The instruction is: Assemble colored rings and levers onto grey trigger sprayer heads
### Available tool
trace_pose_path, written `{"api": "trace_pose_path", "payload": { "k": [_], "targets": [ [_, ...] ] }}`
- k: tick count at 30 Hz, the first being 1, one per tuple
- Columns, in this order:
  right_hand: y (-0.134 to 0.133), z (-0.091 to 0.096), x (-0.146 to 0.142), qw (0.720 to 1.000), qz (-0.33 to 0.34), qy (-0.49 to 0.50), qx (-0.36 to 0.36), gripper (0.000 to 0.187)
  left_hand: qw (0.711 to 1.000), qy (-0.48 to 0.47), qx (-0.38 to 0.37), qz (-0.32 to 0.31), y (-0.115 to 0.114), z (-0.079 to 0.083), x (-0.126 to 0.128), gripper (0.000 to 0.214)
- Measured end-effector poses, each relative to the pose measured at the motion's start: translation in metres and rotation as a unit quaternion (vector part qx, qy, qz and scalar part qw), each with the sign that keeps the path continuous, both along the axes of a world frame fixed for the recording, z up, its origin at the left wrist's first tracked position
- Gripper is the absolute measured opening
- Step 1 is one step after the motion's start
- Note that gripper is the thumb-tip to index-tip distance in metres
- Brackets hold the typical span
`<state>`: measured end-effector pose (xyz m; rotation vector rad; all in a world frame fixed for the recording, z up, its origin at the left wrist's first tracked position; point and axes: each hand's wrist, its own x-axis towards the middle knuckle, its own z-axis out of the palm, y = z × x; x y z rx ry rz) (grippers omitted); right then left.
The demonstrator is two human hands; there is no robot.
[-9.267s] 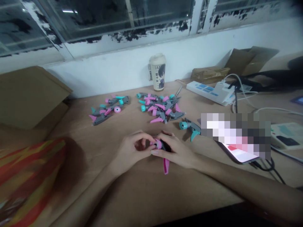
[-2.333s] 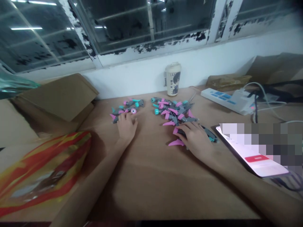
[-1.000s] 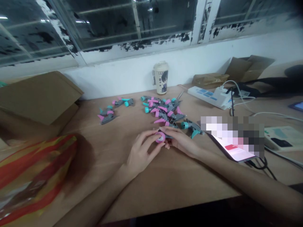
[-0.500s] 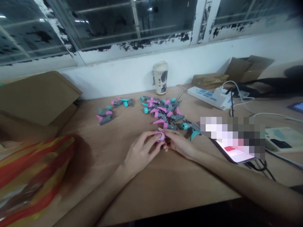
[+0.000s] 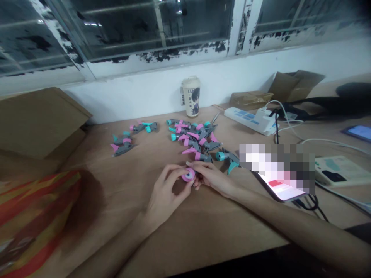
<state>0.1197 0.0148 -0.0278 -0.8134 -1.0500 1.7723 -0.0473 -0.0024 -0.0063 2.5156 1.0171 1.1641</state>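
Near the table's front middle, both hands meet on a trigger spray head [image 5: 188, 175] whose round pink collar faces me, its opening showing. My left hand [image 5: 166, 193] grips the collar's rim between thumb and fingers. My right hand [image 5: 213, 178] is closed round the spray head's far side, hiding most of its body. Just beyond the hands lies a pile of grey trigger spray heads [image 5: 188, 142] with pink or teal collars and triggers. A teal-collared spray head [image 5: 227, 156] rests right of the pile. Several more spray heads [image 5: 123, 146] lie at the left.
A patterned cup [image 5: 191, 96] stands by the wall. At the right are a power strip [image 5: 249, 119], a lit phone [image 5: 285, 187] with cables, and a pale device [image 5: 342, 170]. Cardboard [image 5: 43, 119] and a red-and-yellow bag [image 5: 37, 216] occupy the left side.
My left thumb and fingers have spread from over the pink collar to its rim, so its opening now shows. The whole view has shifted slightly.
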Motion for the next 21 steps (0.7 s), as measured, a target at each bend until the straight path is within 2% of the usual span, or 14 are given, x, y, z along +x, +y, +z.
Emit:
{"api": "trace_pose_path", "payload": {
  "k": [12, 21],
  "targets": [
    [-0.001, 0.0, 0.0, 1.0, -0.019, -0.024, -0.001, 0.02, 0.999, 0.008, -0.037, -0.01, -0.002, 0.004, 0.002, 0.019],
    [-0.002, 0.0, -0.001, 0.999, -0.022, -0.046, 0.003, 0.024, 0.993, 0.115, 0.007, -0.01, 0.005, 0.012, -0.009, 0.01]
  ]
}}
